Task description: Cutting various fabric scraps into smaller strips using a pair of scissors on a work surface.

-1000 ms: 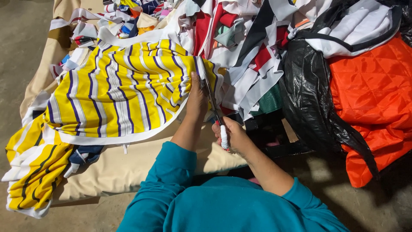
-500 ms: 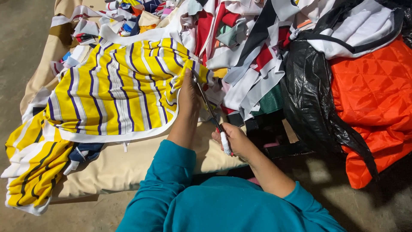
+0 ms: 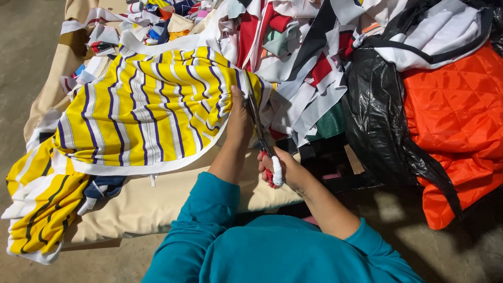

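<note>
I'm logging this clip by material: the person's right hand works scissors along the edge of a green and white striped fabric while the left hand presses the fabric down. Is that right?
Not quite: the fabric is yellow and white with dark purple stripes, not green and white, as the head view shows. The rest stands: the right hand works the scissors along its edge while the left hand presses it down.
</note>
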